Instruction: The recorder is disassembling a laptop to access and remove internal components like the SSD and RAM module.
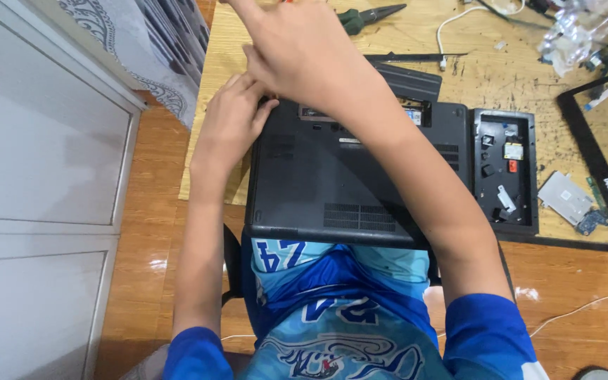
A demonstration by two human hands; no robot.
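both hands at the far left corner of an upturned laptop

nearest to me is the person's blue patterned shirt (332, 331), and right against it the near edge of a black laptop (332, 190) lying bottom-up, its vent grille facing up. the laptop rests partly on the person's lap and partly on a plywood surface (487, 77) that lies over the orange wood floor (142, 232).

the left hand (230, 123) lies on the laptop's far left corner, fingers curled down onto the casing, touching it rather than clamped on anything i can make out. the right hand (297, 49) reaches across above it, fingers bent and bunched together; what they pinch, if anything, is hidden behind the hand itself, so i cannot tell.

just beside the laptop on the right lies a detached black cover panel (504, 172) with small parts sitting in it, and near that a flat grey metal plate (564, 197). farther off a black screen bezel (599, 155) runs along the right side. at the far edge lie green-handled pliers (367, 17) and a white cable (459, 17).
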